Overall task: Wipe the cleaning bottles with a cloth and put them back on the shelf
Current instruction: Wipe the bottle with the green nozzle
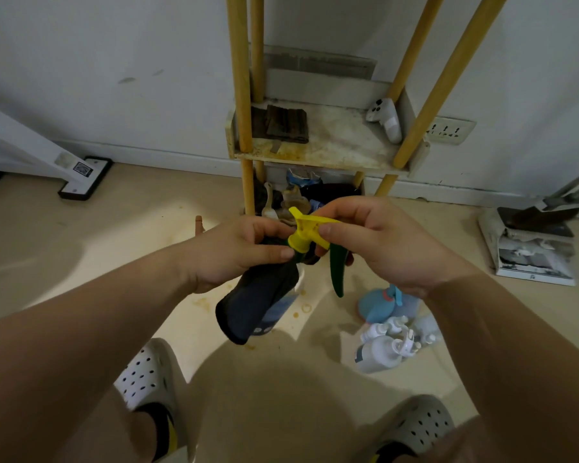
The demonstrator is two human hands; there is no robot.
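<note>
I hold a spray bottle (286, 305) in the air above the floor; it has a yellow nozzle head (306, 230) and a green trigger (336, 274). My left hand (238, 252) grips a dark cloth (254, 302) wrapped around the bottle's neck and body. My right hand (378, 242) pinches the yellow nozzle head from the right. The shelf (325, 152), a stained white board on yellow poles, stands against the wall ahead. Several white bottles (386, 345) and a blue bottle (381, 304) lie on the floor at the right.
On the shelf lie dark folded cloths (286, 123) and a white controller (386, 120). Clutter fills the lower shelf level (301, 195). A wall socket (448, 130) sits right of the shelf. A pile of papers and a dustpan (535, 242) sits at the far right. My sandalled feet (147, 375) are below.
</note>
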